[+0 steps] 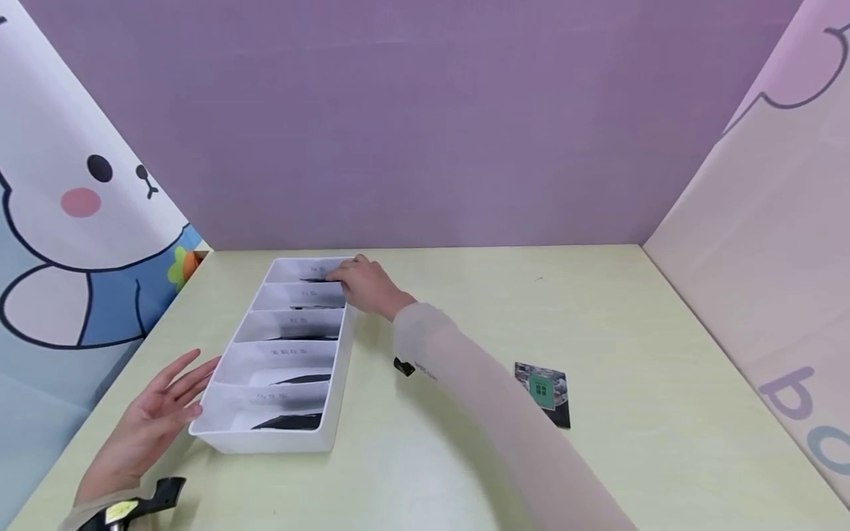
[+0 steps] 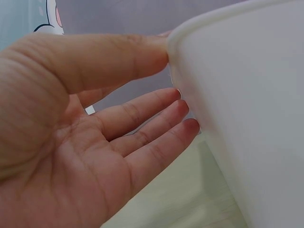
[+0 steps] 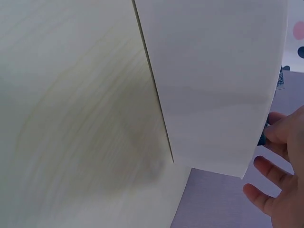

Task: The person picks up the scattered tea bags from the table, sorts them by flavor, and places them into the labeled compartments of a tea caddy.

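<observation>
A white divided tray (image 1: 339,398) stands left of the middle of the table, its several compartments in one row, each with a dark flat packet (image 1: 288,422) lying low inside. My right hand (image 1: 367,286) reaches over the right wall at the far compartment. In the right wrist view, thumb and finger of that hand (image 3: 287,156) pinch a dark packet (image 3: 262,138) at the rim; most of it is hidden behind the wall. At the near left corner, my left hand (image 1: 156,420) has its fingers spread and nearly straight, thumb at the rim and fingertips (image 2: 192,126) against the outer side.
Another packet, dark with a green label (image 1: 542,391), lies flat on the table (image 1: 637,317) to the right, beside my right forearm. Printed labels mark the compartment walls. A purple panel (image 1: 425,133) closes the back, and patterned panels (image 1: 764,243) flank both sides.
</observation>
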Demonstrator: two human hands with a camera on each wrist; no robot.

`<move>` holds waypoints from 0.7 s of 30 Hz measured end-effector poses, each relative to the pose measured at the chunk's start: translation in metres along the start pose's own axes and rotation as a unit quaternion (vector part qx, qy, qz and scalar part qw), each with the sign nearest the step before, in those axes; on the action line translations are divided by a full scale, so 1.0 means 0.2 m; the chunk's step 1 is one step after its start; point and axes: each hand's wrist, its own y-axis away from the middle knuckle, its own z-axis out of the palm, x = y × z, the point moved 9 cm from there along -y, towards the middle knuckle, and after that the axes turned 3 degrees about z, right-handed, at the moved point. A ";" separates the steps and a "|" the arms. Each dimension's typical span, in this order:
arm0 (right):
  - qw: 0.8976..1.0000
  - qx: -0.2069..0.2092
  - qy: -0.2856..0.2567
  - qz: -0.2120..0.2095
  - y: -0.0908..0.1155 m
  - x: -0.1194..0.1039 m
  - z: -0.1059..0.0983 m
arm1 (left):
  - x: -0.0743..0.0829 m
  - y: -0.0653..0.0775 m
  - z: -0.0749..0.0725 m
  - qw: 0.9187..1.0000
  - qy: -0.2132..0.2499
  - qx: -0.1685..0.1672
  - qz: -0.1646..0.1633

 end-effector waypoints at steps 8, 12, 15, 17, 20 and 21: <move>1.000 -0.017 -0.010 0.006 0.02 0.02 -0.03 | 0.00 0.00 0.00 1.000 -0.003 0.004 -0.006; 1.000 -0.018 -0.023 -0.001 0.04 0.04 -0.06 | 0.01 0.00 0.00 1.000 0.000 0.001 -0.003; 1.000 -0.017 -0.021 -0.010 0.06 0.06 -0.08 | 0.01 0.00 0.01 1.000 0.002 -0.005 0.000; 1.000 -0.017 -0.017 -0.019 0.08 0.07 -0.10 | 0.01 0.00 0.01 1.000 0.002 -0.009 0.004; 0.999 -0.020 -0.005 -0.032 0.11 0.09 -0.12 | 0.02 0.00 0.02 1.000 0.005 -0.019 0.011; 0.999 -0.023 -0.001 -0.035 0.12 0.10 -0.13 | 0.02 -0.01 0.02 1.000 0.005 -0.022 0.012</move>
